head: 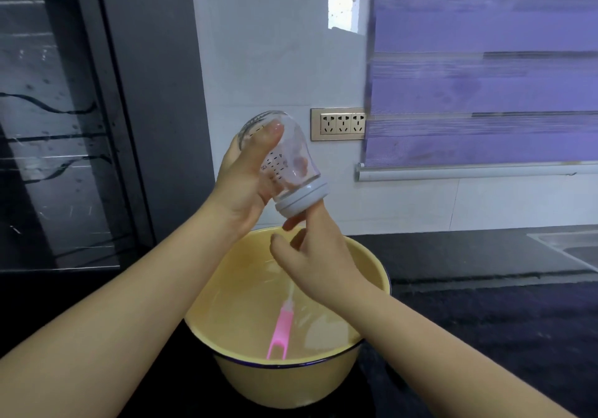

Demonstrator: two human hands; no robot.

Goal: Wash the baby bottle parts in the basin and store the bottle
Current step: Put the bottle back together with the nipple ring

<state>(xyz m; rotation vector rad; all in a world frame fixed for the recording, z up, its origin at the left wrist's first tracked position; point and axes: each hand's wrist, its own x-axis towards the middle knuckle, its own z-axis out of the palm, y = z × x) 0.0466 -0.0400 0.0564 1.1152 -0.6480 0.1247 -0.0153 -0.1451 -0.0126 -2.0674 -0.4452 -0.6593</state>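
Head view: the left hand (246, 178) wraps its fingers and thumb round the clear glass baby bottle (293, 155), tipped so its grey screw ring (302, 199) points to five o'clock. At six o'clock of it, the right hand (320, 256) lifts a forefinger against the ring, thumb just beneath; I cannot tell whether they pinch. Below both sits the round yellow enamel basin (372, 257) of water on the black countertop (485, 320), a pink-handled brush (281, 327) lying inside.

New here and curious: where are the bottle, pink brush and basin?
bottle (293, 159), head view, on its clear glass side.
pink brush (280, 327), head view, on its handle.
basin (291, 385), head view, on its outer front wall.
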